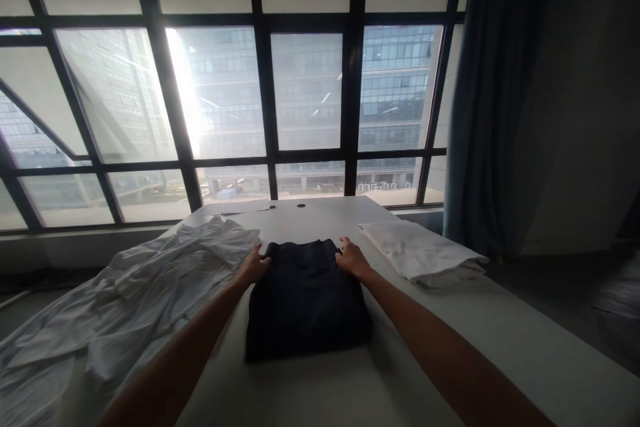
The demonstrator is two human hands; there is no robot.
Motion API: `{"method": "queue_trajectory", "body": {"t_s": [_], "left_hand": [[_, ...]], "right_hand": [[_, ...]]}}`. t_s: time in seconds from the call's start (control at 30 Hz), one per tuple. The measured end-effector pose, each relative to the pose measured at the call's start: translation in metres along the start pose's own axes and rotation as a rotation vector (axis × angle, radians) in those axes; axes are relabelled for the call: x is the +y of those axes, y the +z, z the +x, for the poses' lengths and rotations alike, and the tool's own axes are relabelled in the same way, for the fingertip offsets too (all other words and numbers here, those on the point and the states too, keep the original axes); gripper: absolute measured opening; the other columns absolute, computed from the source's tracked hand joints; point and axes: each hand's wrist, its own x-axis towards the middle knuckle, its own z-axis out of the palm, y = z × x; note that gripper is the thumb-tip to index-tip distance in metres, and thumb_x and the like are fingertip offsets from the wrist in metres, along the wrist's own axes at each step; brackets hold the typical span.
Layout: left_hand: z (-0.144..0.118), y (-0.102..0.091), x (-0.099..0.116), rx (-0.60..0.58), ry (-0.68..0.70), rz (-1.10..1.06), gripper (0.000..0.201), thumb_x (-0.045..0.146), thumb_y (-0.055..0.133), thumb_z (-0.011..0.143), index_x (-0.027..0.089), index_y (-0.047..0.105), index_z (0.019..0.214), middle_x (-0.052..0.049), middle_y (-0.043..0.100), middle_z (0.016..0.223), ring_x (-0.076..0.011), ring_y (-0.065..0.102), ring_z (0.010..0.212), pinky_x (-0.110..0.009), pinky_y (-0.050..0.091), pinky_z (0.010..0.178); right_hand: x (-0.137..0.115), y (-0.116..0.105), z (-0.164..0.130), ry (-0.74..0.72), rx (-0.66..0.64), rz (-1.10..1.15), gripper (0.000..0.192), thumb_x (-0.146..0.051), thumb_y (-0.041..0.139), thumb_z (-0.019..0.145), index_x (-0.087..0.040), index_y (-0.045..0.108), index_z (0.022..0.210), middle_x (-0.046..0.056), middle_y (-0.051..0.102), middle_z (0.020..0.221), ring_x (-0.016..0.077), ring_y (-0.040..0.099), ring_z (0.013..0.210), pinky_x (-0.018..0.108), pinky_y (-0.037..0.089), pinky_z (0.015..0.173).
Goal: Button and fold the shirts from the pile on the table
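Note:
A dark navy or black folded garment (310, 300) lies in a neat rectangle on the table in front of me. My left hand (254, 267) grips its far left corner, thumb on the edge and index finger pointing up. At the far right corner, my right hand (353, 259) holds the cloth in the same way, thumb over the top. The other fingers of both hands are partly hidden. What kind of garment it is, I cannot tell.
Rumpled white cloth (165, 280) spreads over the left side of the white table (320, 217) and down past its edge. Folded white fabric (420, 250) lies to the right. Behind stand large windows (307, 93) and a blue curtain (493, 113).

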Motion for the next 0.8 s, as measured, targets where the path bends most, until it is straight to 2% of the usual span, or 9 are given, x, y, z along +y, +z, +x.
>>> {"method": "queue_trajectory", "body": {"t_s": [0.07, 0.13, 0.23, 0.37, 0.47, 0.57, 0.63, 0.7, 0.8], "left_hand": [[-0.015, -0.01, -0.002, 0.069, 0.126, 0.174, 0.06, 0.027, 0.075, 0.073, 0.014, 0.055, 0.128, -0.011, 0.07, 0.099, -0.0237, 0.067, 0.091, -0.027, 0.049, 0.075], [-0.041, -0.019, -0.004, 0.06, 0.196, 0.341, 0.047, 0.039, 0.076, 0.073, 0.014, 0.065, 0.111, -0.01, 0.071, 0.091, -0.0262, 0.067, 0.091, -0.029, 0.048, 0.076], [-0.089, -0.027, -0.009, -0.049, 0.126, 0.443, 0.043, 0.051, 0.076, 0.07, 0.016, 0.07, 0.094, -0.006, 0.068, 0.07, -0.0257, 0.066, 0.077, -0.028, 0.045, 0.067], [-0.139, -0.025, -0.011, -0.088, 0.047, 0.385, 0.051, 0.044, 0.079, 0.067, 0.015, 0.068, 0.109, 0.001, 0.061, 0.059, -0.0211, 0.062, 0.063, -0.026, 0.04, 0.057], [-0.156, -0.021, -0.007, -0.067, -0.03, 0.247, 0.055, 0.036, 0.077, 0.072, 0.013, 0.063, 0.119, 0.004, 0.058, 0.056, -0.0169, 0.057, 0.054, -0.025, 0.037, 0.052], [-0.165, -0.02, -0.003, -0.066, -0.072, 0.173, 0.049, 0.031, 0.076, 0.073, 0.012, 0.064, 0.116, 0.003, 0.059, 0.058, -0.0147, 0.054, 0.05, -0.024, 0.036, 0.05], [-0.171, -0.02, -0.002, -0.061, -0.035, 0.222, 0.039, 0.026, 0.074, 0.073, 0.014, 0.067, 0.109, 0.003, 0.059, 0.058, -0.0156, 0.056, 0.054, -0.024, 0.037, 0.053], [-0.179, -0.018, -0.001, -0.023, 0.031, 0.342, 0.031, 0.023, 0.072, 0.074, 0.016, 0.069, 0.104, 0.001, 0.062, 0.062, -0.0186, 0.062, 0.067, -0.024, 0.04, 0.06], [-0.19, -0.016, -0.001, -0.012, 0.071, 0.554, 0.033, 0.026, 0.065, 0.081, 0.018, 0.067, 0.113, -0.005, 0.07, 0.082, -0.0237, 0.066, 0.088, -0.027, 0.043, 0.07]], "right_hand": [[0.001, -0.011, -0.021, -0.09, -0.009, -0.116, 0.042, -0.025, 0.059, 0.088, -0.012, 0.056, 0.127, 0.019, 0.063, 0.125, 0.0274, 0.061, 0.114, 0.032, 0.045, 0.095], [0.002, -0.023, -0.046, -0.09, -0.059, -0.176, 0.035, -0.037, 0.057, 0.091, -0.016, 0.061, 0.118, 0.016, 0.066, 0.116, 0.0274, 0.064, 0.106, 0.033, 0.046, 0.088], [0.006, -0.037, -0.084, 0.035, -0.166, -0.176, 0.043, -0.051, 0.059, 0.089, -0.016, 0.062, 0.114, 0.015, 0.069, 0.104, 0.0295, 0.065, 0.1, 0.035, 0.046, 0.082], [0.011, -0.039, -0.126, 0.108, -0.287, 0.051, 0.059, -0.046, 0.072, 0.079, -0.011, 0.058, 0.124, 0.015, 0.069, 0.101, 0.0265, 0.065, 0.093, 0.033, 0.048, 0.08], [0.013, -0.034, -0.145, 0.1, -0.233, 0.274, 0.06, -0.035, 0.071, 0.079, -0.011, 0.053, 0.131, 0.013, 0.067, 0.107, 0.0208, 0.065, 0.088, 0.029, 0.049, 0.077], [0.012, -0.029, -0.157, 0.137, -0.143, 0.329, 0.05, -0.024, 0.067, 0.078, -0.012, 0.056, 0.125, 0.009, 0.068, 0.097, 0.019, 0.064, 0.082, 0.028, 0.048, 0.073], [0.009, -0.028, -0.163, 0.127, -0.137, 0.237, 0.042, -0.018, 0.065, 0.075, -0.013, 0.061, 0.116, 0.007, 0.068, 0.088, 0.0189, 0.063, 0.079, 0.027, 0.047, 0.072], [0.005, -0.027, -0.17, 0.077, -0.142, 0.076, 0.031, -0.017, 0.064, 0.074, -0.015, 0.064, 0.105, 0.007, 0.068, 0.087, 0.0196, 0.063, 0.081, 0.028, 0.046, 0.073], [-0.002, -0.03, -0.178, -0.007, -0.163, -0.093, 0.018, -0.018, 0.062, 0.076, -0.016, 0.066, 0.094, 0.009, 0.069, 0.093, 0.0215, 0.064, 0.087, 0.029, 0.046, 0.076]]}}
